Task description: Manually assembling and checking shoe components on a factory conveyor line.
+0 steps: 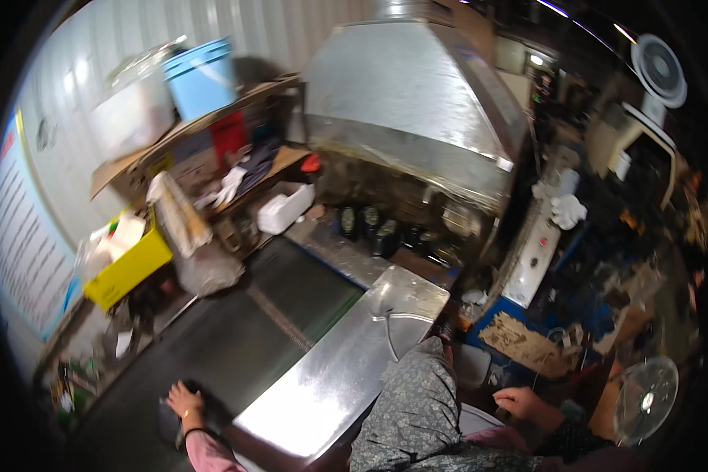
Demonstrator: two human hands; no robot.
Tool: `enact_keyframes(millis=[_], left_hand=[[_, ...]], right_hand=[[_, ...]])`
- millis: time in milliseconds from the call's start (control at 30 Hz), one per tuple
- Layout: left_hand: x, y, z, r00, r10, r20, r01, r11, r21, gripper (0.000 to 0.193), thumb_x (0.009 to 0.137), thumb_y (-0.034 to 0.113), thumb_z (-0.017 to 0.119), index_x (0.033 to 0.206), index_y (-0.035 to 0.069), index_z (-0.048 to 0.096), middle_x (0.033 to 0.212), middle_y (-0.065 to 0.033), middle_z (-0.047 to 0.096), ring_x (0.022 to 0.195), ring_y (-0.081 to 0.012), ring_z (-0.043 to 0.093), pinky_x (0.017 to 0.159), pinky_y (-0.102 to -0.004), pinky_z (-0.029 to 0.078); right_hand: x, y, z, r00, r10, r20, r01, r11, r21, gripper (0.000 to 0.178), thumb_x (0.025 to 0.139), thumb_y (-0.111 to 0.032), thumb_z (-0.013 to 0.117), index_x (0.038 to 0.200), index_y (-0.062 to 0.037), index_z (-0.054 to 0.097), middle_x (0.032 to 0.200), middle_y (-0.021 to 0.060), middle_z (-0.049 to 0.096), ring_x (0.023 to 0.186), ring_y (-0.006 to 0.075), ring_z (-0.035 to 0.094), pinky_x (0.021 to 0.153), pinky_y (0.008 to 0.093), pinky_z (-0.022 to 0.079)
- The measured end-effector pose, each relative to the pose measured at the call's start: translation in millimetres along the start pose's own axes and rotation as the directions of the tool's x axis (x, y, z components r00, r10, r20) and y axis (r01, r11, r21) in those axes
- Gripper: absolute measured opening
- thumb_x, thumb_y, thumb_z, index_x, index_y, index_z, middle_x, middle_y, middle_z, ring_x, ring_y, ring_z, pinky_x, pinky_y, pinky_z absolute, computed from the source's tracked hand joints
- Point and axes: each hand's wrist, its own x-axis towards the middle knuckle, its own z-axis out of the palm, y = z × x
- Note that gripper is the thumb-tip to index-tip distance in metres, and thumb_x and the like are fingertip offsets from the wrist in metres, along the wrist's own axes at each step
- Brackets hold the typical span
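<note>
At the lower left, my left hand [185,400] lies over the dark conveyor belt [236,338], fingers stretched out. Beside and partly under it is a blurred dark shape [167,425]; whether I grip it cannot be told. My right hand [521,403] is curled at the lower right, near a translucent tray [472,363]; anything inside its fingers is hidden. Between my arms a grey floral apron [413,405] covers my front. Along the belt's right side runs a shiny metal tabletop [322,393] with a thin grey cable [389,334] at its far end.
A metal hood [405,86] hangs over several black rounded parts [370,224] beyond the belt. To the left stand a yellow bin [130,263] and a shelf with a blue bucket [202,82]. White gloves [566,211] lie at right; a clear round fan [645,401] stands lower right.
</note>
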Motion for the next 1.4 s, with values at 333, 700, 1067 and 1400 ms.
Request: enact_keyframes(millis=[333, 700, 1067, 1400], left_hand=[[-26.3, 35.5, -19.6, 0.78, -0.22, -0.587, 0.208, 0.974, -0.088, 0.044, 0.091, 0.035, 0.06, 0.1, -0.007, 0.067, 0.093, -0.0155, 0.072, 0.088, -0.0314, 0.07, 0.071, -0.0398, 0.057], [-179.8, 233.3, -130.8, 0.922, -0.013, -0.386, -0.213, 0.816, -0.537, 0.037, 0.09, 0.029, 0.06, 0.104, -0.006, 0.059, 0.105, -0.0206, 0.064, 0.093, -0.0322, 0.064, 0.076, -0.0417, 0.052], [-312.9, 293.4, -155.6, 0.841, 0.466, -0.274, -0.43, 0.271, -0.861, 0.043, 0.089, 0.022, 0.064, 0.123, -0.002, 0.054, 0.123, -0.0182, 0.057, 0.11, -0.03, 0.057, 0.093, -0.0407, 0.045], [-389.4, 319.4, -175.5, 0.615, 0.743, -0.263, -0.173, -0.198, -0.965, 0.057, 0.088, 0.017, 0.068, 0.14, 0.001, 0.048, 0.139, -0.0161, 0.051, 0.126, -0.0279, 0.05, 0.108, -0.0397, 0.039]], right_hand=[[-7.3, -15.7, 28.1, 0.999, 0.044, 0.012, -0.044, 0.997, 0.064, 0.034, 0.096, -0.027, 0.062, 0.12, -0.0037, 0.068, 0.109, 0.0171, 0.072, 0.1, 0.0283, 0.07, 0.089, 0.0371, 0.053], [11.4, -1.0, 16.3, 0.98, -0.187, -0.07, 0.186, 0.982, -0.02, 0.028, 0.096, -0.022, 0.062, 0.117, -0.0049, 0.067, 0.108, 0.0146, 0.072, 0.099, 0.0298, 0.07, 0.085, 0.0393, 0.054], [99.9, -203.8, 14.7, 0.544, -0.768, -0.339, 0.834, 0.54, 0.114, 0.078, 0.095, -0.037, 0.068, 0.153, -0.0057, 0.027, 0.12, 0.0254, 0.065, 0.103, 0.0359, 0.068, 0.085, 0.0442, 0.055], [82.5, -179.7, 45.8, 0.634, -0.738, -0.231, 0.697, 0.675, -0.242, 0.032, 0.094, -0.029, 0.063, 0.113, -0.0035, 0.057, 0.079, 0.0156, 0.064, 0.068, 0.0348, 0.067, 0.058, 0.0456, 0.052]])
